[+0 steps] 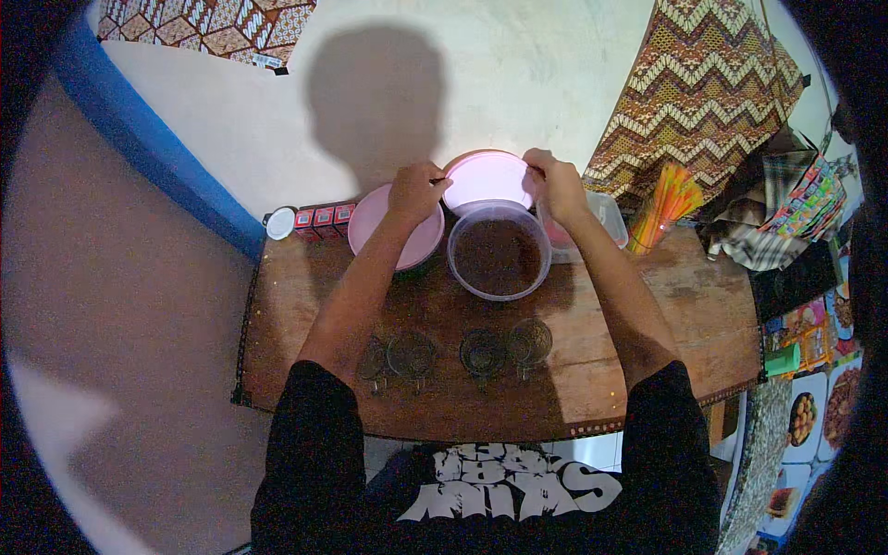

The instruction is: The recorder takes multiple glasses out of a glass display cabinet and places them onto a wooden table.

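Both my hands grip the rim of a round pink lid (489,182), raised behind a round clear plastic container (535,281). My left hand (415,191) pinches the lid's left edge. Its right edge is held by my right hand (559,186). The container stands uncovered on the wooden table, with dark brown contents (503,250) showing inside. Beneath my left wrist, another round tub with a pink lid (371,225) stands to the left. Several clear glass mugs (411,354) are on the table between my forearms.
A white-lidded jar (281,223) and small red-and-black boxes (324,220) line the table's back left. Partly behind my right forearm is a clear plastic box (608,216). Further right stand a bundle of coloured straws (662,208) and a plaid cloth (756,239). The wall (527,76) rises behind.
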{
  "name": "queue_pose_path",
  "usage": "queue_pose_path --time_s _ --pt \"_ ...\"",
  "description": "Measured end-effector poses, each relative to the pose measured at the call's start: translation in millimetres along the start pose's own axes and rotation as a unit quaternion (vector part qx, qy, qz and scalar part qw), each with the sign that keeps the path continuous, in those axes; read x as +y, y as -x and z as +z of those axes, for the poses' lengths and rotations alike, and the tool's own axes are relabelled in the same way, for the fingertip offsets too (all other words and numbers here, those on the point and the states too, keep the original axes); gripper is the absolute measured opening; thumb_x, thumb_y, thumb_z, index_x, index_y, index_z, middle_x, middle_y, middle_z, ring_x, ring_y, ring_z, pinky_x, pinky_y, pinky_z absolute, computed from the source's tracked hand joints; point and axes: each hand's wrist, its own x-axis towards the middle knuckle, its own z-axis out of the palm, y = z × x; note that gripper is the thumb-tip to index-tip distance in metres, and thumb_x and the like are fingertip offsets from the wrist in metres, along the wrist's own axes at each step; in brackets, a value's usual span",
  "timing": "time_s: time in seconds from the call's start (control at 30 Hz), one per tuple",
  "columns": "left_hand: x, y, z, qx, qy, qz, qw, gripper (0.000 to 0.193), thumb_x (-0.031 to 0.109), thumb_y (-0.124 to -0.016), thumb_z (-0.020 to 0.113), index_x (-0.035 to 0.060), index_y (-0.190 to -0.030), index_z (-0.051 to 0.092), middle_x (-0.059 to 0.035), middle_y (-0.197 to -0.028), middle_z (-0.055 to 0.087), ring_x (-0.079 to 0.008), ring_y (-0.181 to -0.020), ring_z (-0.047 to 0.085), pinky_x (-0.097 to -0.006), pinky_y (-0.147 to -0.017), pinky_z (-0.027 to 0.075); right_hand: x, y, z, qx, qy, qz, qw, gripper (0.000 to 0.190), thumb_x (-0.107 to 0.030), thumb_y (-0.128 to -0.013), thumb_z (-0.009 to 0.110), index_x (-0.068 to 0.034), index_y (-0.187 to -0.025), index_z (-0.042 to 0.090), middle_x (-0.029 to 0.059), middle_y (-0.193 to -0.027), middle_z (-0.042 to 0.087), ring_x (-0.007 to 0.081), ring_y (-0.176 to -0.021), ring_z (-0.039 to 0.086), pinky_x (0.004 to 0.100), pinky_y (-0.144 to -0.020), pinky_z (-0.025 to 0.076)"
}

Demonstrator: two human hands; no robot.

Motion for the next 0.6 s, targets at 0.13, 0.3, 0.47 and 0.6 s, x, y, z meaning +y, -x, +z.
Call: queue_pose_path --time_s 0.13,0.3,0.47,0.6 --pt "-12 -2 12 -0.032 -0.026 -0.035 0.999 0.027 0.028 -0.087 0.083 0.0045 -0.1 0.081 -0.0152 -0.102 0.079 -0.0343 -0.095 0.076 -0.0474 -0.088 0.058 11 -1 13 0.002 0.026 -0.026 0.999 0.025 -0.008 -0.094 0.068 -0.004 -0.119 0.073 0.0227 -0.116 0.075 0.0409 -0.103 0.074 0.0461 -0.089 0.059" --pt "-14 -4 19 -0.015 0.007 -0.049 0.999 0.026 0.028 -0.087 0.081 0.006 -0.1 0.081 -0.0146 -0.104 0.079 -0.0341 -0.097 0.076 -0.046 -0.091 0.059 27 -7 16 -0.004 0.031 -0.052 0.998 0.027 -0.011 -0.091 0.069 -0.004 -0.117 0.072 0.0227 -0.122 0.072 0.0434 -0.103 0.073 0.0497 -0.089 0.059" --pt "-6 5 15 0.016 0.024 -0.067 0.997 0.028 0.027 -0.089 0.08 0.0049 -0.106 0.078 -0.0152 -0.106 0.079 -0.0326 -0.099 0.076 -0.0452 -0.091 0.059 16 -5 11 -0.053 0.069 0.003 0.996 0.021 -0.011 -0.093 0.067 -0.005 -0.112 0.074 0.0222 -0.114 0.073 0.0434 -0.099 0.072 0.052 -0.085 0.057" --pt "24 11 1 0.016 0.001 -0.06 0.998 0.032 0.025 -0.088 0.081 0.0025 -0.11 0.074 -0.0143 -0.101 0.078 -0.032 -0.096 0.074 -0.0462 -0.087 0.057 3 20 -13 0.058 0.028 -0.115 0.991 0.019 -0.01 -0.095 0.068 -0.004 -0.111 0.074 0.0215 -0.11 0.074 0.044 -0.091 0.072 0.0537 -0.08 0.056"
